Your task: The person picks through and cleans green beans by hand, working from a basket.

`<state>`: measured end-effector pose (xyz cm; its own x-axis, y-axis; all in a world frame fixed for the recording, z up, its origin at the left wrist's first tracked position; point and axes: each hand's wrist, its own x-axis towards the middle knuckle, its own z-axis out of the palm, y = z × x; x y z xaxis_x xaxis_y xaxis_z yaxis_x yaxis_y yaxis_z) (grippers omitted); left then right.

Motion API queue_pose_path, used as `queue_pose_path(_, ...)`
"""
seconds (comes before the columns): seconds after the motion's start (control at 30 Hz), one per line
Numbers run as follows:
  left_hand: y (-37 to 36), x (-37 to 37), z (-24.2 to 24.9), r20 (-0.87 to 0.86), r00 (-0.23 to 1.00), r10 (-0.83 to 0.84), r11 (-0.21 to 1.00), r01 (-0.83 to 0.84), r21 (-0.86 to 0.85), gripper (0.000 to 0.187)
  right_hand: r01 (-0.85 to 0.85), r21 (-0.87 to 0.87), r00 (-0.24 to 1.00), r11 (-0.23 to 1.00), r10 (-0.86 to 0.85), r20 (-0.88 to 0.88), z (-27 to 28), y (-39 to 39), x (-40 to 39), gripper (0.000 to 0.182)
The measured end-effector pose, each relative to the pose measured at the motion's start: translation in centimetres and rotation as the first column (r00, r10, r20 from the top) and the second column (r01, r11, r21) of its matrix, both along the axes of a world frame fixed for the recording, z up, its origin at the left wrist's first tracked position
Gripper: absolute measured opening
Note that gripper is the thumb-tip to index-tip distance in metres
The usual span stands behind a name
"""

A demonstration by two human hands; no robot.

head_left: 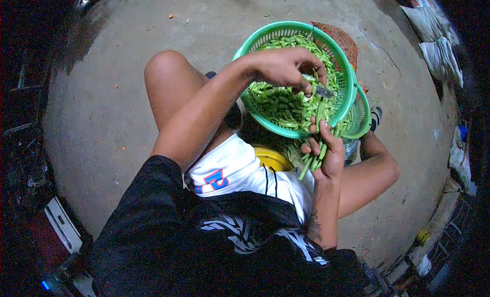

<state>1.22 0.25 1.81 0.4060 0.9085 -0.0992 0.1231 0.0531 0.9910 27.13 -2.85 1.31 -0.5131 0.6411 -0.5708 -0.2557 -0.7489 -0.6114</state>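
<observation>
My left hand (291, 68) is closed around a small knife (325, 92), its short dark blade pointing right above the basket. Its handle is mostly hidden by my fingers. Just below, my right hand (326, 150) grips a bunch of long green beans (306, 168), their ends sticking out above and below the fingers. Under the knife, a green plastic basket (244, 46) holds a heap of cut green bean pieces (278, 105). A second green basket (363, 115) shows partly beneath it on the right, with more green pieces inside.
A reddish mesh sack (339, 39) lies behind the baskets. Between my legs is a yellow round container (273, 158), partly covered. White sacks (441, 59) lie along the right edge. Small orange scraps dot the concrete floor (117, 123). A white box-like object (63, 224) stands at the lower left.
</observation>
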Motion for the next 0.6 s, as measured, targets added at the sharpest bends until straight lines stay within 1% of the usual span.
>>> queue_pose_path(0.03,0.0,0.3,0.1,0.002,1.000,-0.002,1.000,0.002,-0.001,0.034,-0.003,0.039,0.998,0.999,0.001,0.059,0.1,-0.1,-0.1,0.028)
queue_pose_path(0.07,-0.1,0.7,0.1,-0.063,0.997,-0.039,0.998,0.042,0.048,0.034,-0.011,0.078,0.993,0.997,0.002,0.118,0.1,-0.1,-0.1,0.028)
queue_pose_path(0.1,-0.2,1.0,0.2,-0.130,0.989,-0.071,0.992,0.083,0.092,0.034,-0.011,0.076,0.993,0.997,0.002,0.120,0.1,-0.1,-0.1,0.028)
queue_pose_path(0.13,-0.3,0.8,0.3,-0.130,0.989,-0.071,0.992,0.083,0.092,0.034,-0.003,0.110,0.991,0.994,-0.012,0.132,0.0,0.0,-0.1,0.028)
queue_pose_path(0.2,-0.2,0.0,0.4,-0.023,0.999,-0.027,0.997,0.029,0.068,0.034,0.005,0.147,0.989,0.989,-0.026,0.146,0.0,0.0,0.2,0.027)
queue_pose_path(0.23,0.2,-0.3,-0.5,0.013,1.000,-0.020,0.997,0.019,0.068,0.035,0.008,0.158,0.986,0.987,-0.035,0.164,0.0,0.1,0.3,0.026)
queue_pose_path(0.27,0.3,-0.5,-0.9,0.008,1.000,-0.021,0.997,0.021,0.072,0.035,0.014,0.167,0.983,0.986,-0.044,0.180,0.1,0.2,0.3,0.024)
queue_pose_path(0.33,0.2,-0.6,-0.1,-0.047,0.999,-0.013,1.000,0.012,-0.021,0.034,0.037,0.175,0.983,0.984,-0.068,0.172,0.5,0.1,-0.1,0.023)
queue_pose_path(0.37,0.5,-0.6,-1.2,-0.059,0.998,0.002,0.988,0.007,0.152,0.033,0.059,0.179,0.982,0.982,-0.090,0.168,0.6,0.0,-0.1,0.022)
queue_pose_path(0.4,0.8,-1.1,-1.4,-0.057,0.998,0.002,0.988,0.007,0.152,0.033,0.059,0.179,0.981,0.982,-0.090,0.170,0.5,0.1,0.0,0.022)
queue_pose_path(0.47,0.9,-2.3,-1.9,0.105,0.991,0.078,0.997,-0.080,0.019,0.033,0.091,0.178,0.981,0.980,-0.119,0.154,-0.1,-0.1,0.4,0.021)
queue_pose_path(0.5,1.0,-2.7,-1.6,0.097,0.991,0.097,0.995,-0.094,-0.028,0.033,0.090,0.178,0.981,0.980,-0.117,0.152,-0.3,-0.1,0.6,0.021)
queue_pose_path(0.53,0.9,-2.6,-1.4,0.094,0.991,0.096,0.995,-0.094,-0.025,0.033,0.098,0.167,0.983,0.981,-0.122,0.135,-0.6,0.0,0.8,0.021)
queue_pose_path(0.6,0.6,-1.7,-1.2,-0.056,0.997,0.048,0.999,-0.048,0.018,0.033,0.113,0.158,0.984,0.981,-0.133,0.118,-0.7,0.1,0.8,0.021)
